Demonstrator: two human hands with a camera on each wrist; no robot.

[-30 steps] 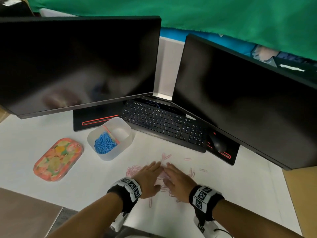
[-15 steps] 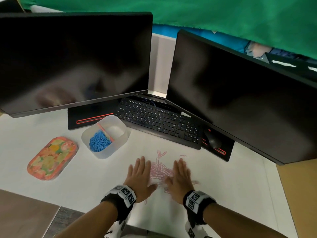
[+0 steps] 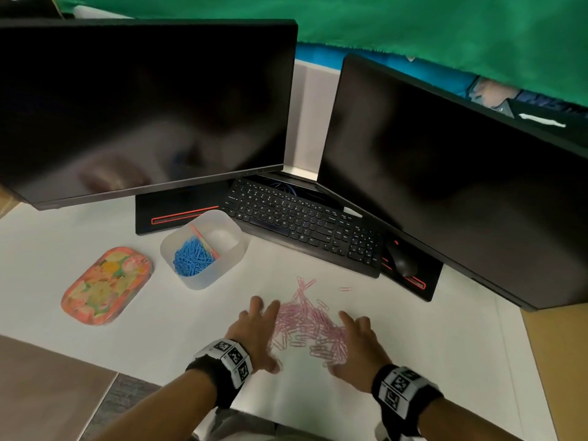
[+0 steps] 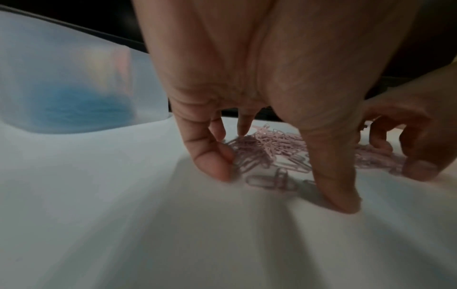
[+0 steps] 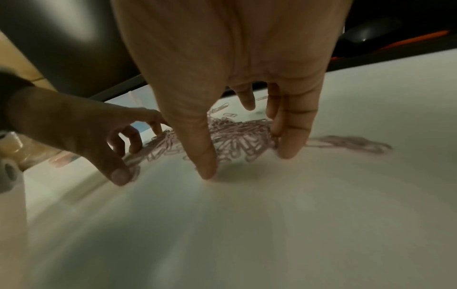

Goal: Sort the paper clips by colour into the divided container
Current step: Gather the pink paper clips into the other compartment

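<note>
A heap of pink paper clips [image 3: 310, 326] lies on the white table in front of me. My left hand [image 3: 267, 329] stands at the heap's left edge and my right hand [image 3: 353, 342] at its right edge. Both have spread fingers with the tips down on the table. In the left wrist view the left hand [image 4: 277, 181] touches the pink clips [image 4: 269, 144] and grips none. The right hand [image 5: 247, 156] likewise brackets the clips [image 5: 237, 136]. The translucent divided container [image 3: 237, 249] stands further left and back. It has blue clips [image 3: 191, 257] in its left compartment, and its right compartment looks empty.
A floral oval lid [image 3: 106, 284] lies left of the container. The keyboard [image 3: 302, 224] and mouse [image 3: 402, 261] sit behind the heap under two dark monitors [image 3: 143, 100]. A stray pink clip [image 3: 345, 289] lies behind the heap on the right.
A second ago my hands lay side by side over scattered pink clips. They have since parted, and the clips now lie in a tighter heap between them.
</note>
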